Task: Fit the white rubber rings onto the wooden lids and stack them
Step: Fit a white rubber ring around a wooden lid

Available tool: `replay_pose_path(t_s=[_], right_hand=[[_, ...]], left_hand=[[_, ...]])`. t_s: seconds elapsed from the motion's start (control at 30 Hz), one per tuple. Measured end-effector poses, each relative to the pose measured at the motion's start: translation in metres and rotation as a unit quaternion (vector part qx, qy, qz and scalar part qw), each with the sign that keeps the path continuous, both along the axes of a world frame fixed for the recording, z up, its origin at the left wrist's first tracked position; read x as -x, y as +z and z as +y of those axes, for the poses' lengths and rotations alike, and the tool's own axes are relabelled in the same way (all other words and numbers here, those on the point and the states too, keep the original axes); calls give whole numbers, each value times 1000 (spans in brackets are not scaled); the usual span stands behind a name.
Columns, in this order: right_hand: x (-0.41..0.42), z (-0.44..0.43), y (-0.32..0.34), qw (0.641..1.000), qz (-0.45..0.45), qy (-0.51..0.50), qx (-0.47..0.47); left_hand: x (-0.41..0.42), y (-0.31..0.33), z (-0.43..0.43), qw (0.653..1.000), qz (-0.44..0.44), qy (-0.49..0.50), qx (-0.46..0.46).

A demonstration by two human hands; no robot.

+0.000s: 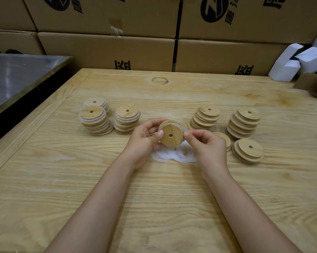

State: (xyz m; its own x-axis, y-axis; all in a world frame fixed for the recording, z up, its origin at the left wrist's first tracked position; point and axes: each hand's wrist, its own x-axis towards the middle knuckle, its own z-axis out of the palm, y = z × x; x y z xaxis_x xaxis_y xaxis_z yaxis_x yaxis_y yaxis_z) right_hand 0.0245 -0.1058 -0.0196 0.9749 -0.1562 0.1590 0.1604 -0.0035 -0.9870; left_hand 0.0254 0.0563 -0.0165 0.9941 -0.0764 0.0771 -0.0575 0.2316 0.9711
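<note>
Loose lid (pixel 224 136) half behind right hand (pixel 207 145), cartons (pixel 106 50) cropped at top

Person, head view | left hand (pixel 144 141) centre-left of frame: bare, short rounded thumbnail | right hand (pixel 207 145) centre-right: bare | left forearm (pixel 99 198) and right forearm (pixel 245 207), lower frame: bare, slender, uncovered to bottom edge

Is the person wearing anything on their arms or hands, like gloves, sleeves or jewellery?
Nothing shows. The left forearm and right forearm are bare down to the picture's bottom edge, with no sleeves in view. The left hand and right hand have no gloves, and no watch or jewellery can be seen. The left thumbnail is short and looks unpainted.
</note>
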Motion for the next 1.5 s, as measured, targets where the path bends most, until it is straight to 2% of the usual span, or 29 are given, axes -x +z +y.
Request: replay_pose_path(t_s=[0.23, 0.43, 0.6, 0.83, 0.93, 1.03, 1.23, 1.5], right_hand=[[1, -3, 3, 999, -18, 28, 36], [3, -6, 5, 985, -47, 36, 164], [4, -9, 8, 971, -99, 39, 214], [7, -10, 5, 887, -299, 0, 353], [7, -12, 3, 841, -362, -16, 401], [8, -11, 1, 805, -399, 21, 438], [8, -13, 5, 837, -376, 42, 396], [9, -12, 4, 807, -404, 12, 430]], left_hand=[[1, 1, 0, 1000, 30, -2, 11], [1, 1, -3, 997, 71, 1, 17], [-1, 5, -1, 989, 126, -28, 70], [-1, 6, 3, 983, 168, -37, 66], [-1, 6, 3, 984, 167, -48, 41], [1, 6, 0, 983, 169, -66, 27], [-3, 6, 5, 978, 190, -48, 73], [-4, 3, 7, 977, 194, -64, 60]])
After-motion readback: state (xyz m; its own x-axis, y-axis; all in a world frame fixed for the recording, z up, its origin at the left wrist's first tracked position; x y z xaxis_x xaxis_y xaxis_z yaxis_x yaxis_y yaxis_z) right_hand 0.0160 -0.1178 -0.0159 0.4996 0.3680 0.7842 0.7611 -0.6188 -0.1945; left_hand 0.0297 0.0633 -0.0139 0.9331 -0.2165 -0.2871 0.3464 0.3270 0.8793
